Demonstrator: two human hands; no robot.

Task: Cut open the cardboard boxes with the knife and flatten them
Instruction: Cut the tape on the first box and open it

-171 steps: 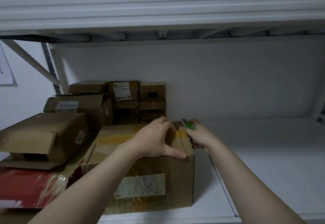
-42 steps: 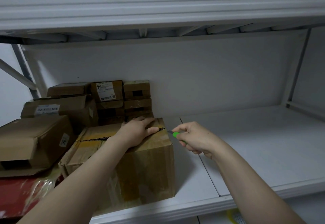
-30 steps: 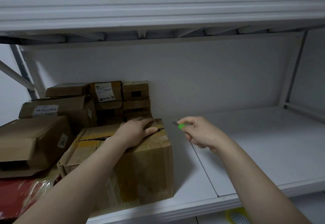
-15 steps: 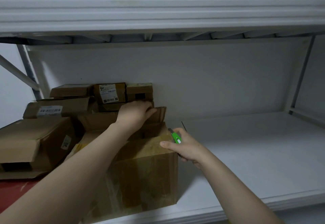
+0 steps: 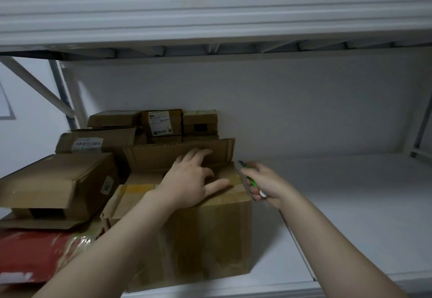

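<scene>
White shelf [image 5: 350, 216] bore it all: right hand [image 5: 268, 184] clenched round the green knife [image 5: 251, 180], just beside the cardboard box [image 5: 210, 239]; left hand [image 5: 189, 180] lay spread, gripping nothing, on its top against the raised flap [image 5: 159, 157]; smaller boxes [image 5: 161, 124] stood stacked behind.

At front edge of shelf board [image 5: 350, 216], left of centre: large cardboard box [image 5: 205, 239], with rear flap [image 5: 159, 157] standing up. On box top: left hand [image 5: 189, 185], fingertips against the flap. Just right of the box's upper right corner: right hand [image 5: 268, 185] gripping utility knife [image 5: 251, 180], blade end toward back wall. Behind box, at back wall: stack of small boxes [image 5: 163, 124]. Left of box: labelled box [image 5: 93, 142] at rear, open-ended box [image 5: 53, 185] before it, over flat package [image 5: 30, 253]. Overhead: upper shelf [image 5: 210, 12].
</scene>
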